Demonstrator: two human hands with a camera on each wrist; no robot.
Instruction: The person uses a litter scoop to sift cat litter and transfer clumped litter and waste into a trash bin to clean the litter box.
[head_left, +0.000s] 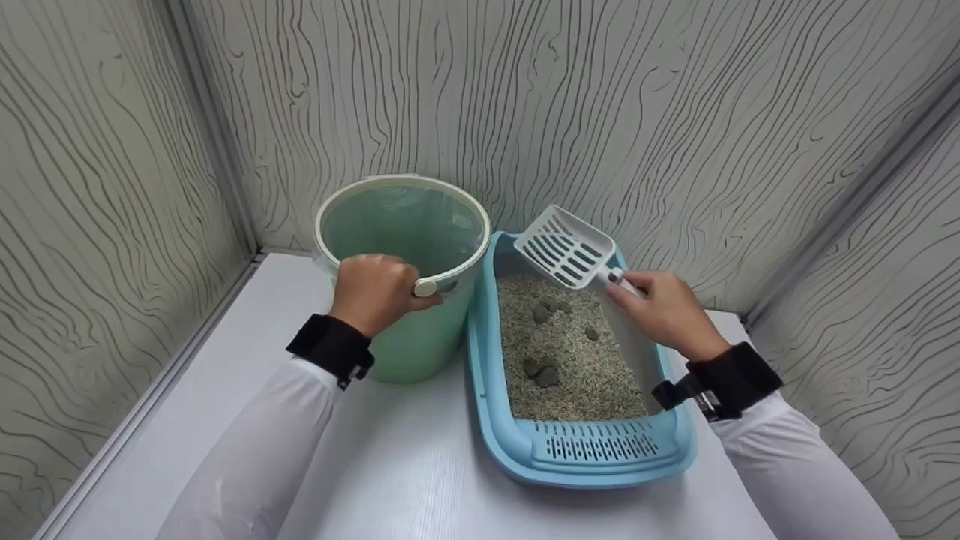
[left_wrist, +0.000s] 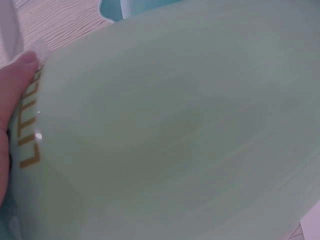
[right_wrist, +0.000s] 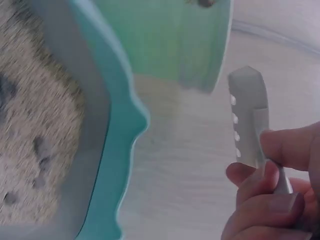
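My left hand (head_left: 375, 292) grips the pale rim of a tall green trash bin (head_left: 412, 349), which has a clear liner inside. In the left wrist view the bin's wall (left_wrist: 165, 125) fills most of the picture, with the thumb by gold lettering. A white slotted litter scoop (head_left: 566, 247) is held by its handle in my right hand (head_left: 667, 311). Its head hangs over the far end of a blue litter box (head_left: 491, 420), with nothing visible on it. Grainy litter (head_left: 577, 394) fills the box, and several dark clumps (head_left: 544, 373) lie on it.
Bin and litter box stand side by side on a white tabletop (head_left: 397, 465), close to the back wall (head_left: 450, 90). Wood-grain panels also rise at left and right. A slotted step (head_left: 600, 446) forms the box's near end.
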